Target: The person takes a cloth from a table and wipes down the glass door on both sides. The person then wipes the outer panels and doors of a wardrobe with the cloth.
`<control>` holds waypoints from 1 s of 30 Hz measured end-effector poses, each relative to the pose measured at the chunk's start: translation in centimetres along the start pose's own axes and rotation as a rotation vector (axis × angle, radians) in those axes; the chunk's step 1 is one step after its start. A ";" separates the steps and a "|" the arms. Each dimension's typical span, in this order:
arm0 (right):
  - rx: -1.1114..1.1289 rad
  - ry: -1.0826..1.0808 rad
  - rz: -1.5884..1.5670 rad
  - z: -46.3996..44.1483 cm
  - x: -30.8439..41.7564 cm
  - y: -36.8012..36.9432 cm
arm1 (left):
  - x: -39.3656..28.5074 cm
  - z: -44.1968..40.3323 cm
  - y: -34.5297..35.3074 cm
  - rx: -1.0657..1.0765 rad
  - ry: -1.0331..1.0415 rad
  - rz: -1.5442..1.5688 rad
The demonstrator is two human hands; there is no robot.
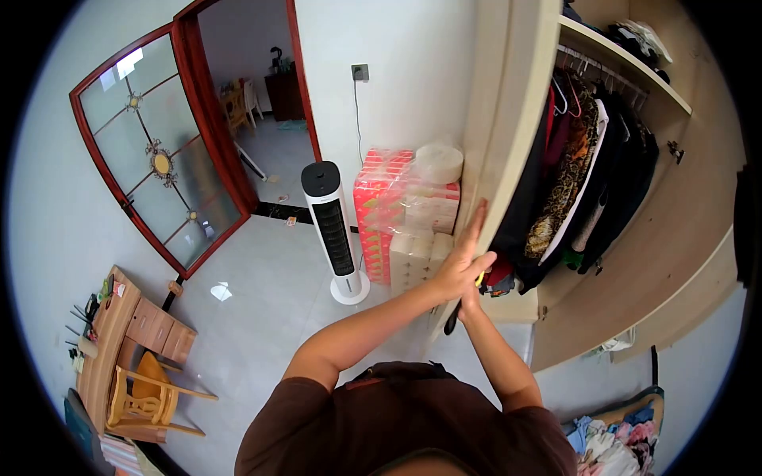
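My left hand (461, 269) lies against the edge of a cream wardrobe door (508, 119), its fingers stretched upward along the panel and its thumb reaching around the edge. Just below it, my right hand (470, 299) is closed at the same edge, partly covered by the left. A dark, rounded handle (452, 319) sticks out below the right hand, and a small yellow piece (479, 278) shows between the hands. What kind of object this is cannot be made out. Inside the open wardrobe, clothes (587, 174) hang from a rail.
A white tower fan (337, 238) stands left of the door, beside pink-and-white packages (382, 214) wrapped in plastic. Further left are a glass-paneled door (159, 151), a wooden desk (147, 321) and a chair (151, 393). Piled clothes (619, 444) lie at the lower right.
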State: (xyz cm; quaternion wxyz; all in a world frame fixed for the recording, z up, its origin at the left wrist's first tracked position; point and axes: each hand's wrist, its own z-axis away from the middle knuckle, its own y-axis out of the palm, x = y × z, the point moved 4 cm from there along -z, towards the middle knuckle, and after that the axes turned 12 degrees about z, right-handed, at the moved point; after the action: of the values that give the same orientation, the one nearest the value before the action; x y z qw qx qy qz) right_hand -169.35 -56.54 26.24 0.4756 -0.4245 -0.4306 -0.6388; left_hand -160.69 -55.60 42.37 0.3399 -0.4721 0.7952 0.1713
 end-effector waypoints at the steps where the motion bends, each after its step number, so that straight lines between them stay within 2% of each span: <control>1: -0.010 0.016 -0.006 0.0 -1.3 -0.4 | -0.8 -0.3 -0.2 0.022 0.031 0.023; 4: -0.048 -0.108 -0.135 2.2 -0.8 0.0 | -0.4 -0.3 -0.7 0.106 0.100 -0.046; 7: -0.091 -0.194 -0.209 6.4 3.9 1.2 | 0.0 -0.1 -0.9 0.104 0.108 -0.014; 12: -0.097 -0.579 -0.235 9.3 13.5 1.5 | 0.8 0.0 -1.3 0.099 0.131 0.059; 13: -0.144 -0.599 -0.198 9.7 16.0 1.8 | 0.9 0.1 -1.0 0.090 0.164 0.039; 14: -0.132 -0.651 -0.193 9.4 18.2 2.0 | 1.1 0.0 -1.0 0.077 0.201 0.013; 15: -0.146 -0.575 -0.228 8.5 20.0 1.9 | 1.2 0.0 -1.0 0.059 0.238 -0.016; 17: -0.240 -0.612 -0.112 7.6 24.3 3.0 | 1.3 0.3 -0.7 -0.008 0.285 -0.051; 20: -0.263 -0.631 0.015 -2.5 26.3 -0.4 | 1.1 0.3 -0.8 -0.117 0.383 -0.112; 25: -0.282 -0.551 0.059 -12.6 20.7 -6.2 | 1.8 0.3 -0.8 -0.152 0.507 -0.165; 30: -0.234 -0.393 -0.007 -14.4 8.4 -7.3 | 2.2 0.6 -0.7 -0.156 0.538 -0.165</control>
State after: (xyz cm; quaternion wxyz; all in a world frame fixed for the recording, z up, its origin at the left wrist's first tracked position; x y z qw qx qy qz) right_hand -179.98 -71.03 29.33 0.3281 -0.5914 -0.4395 -0.5911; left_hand -160.58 -56.97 40.50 0.0923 -0.5882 0.8002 0.0724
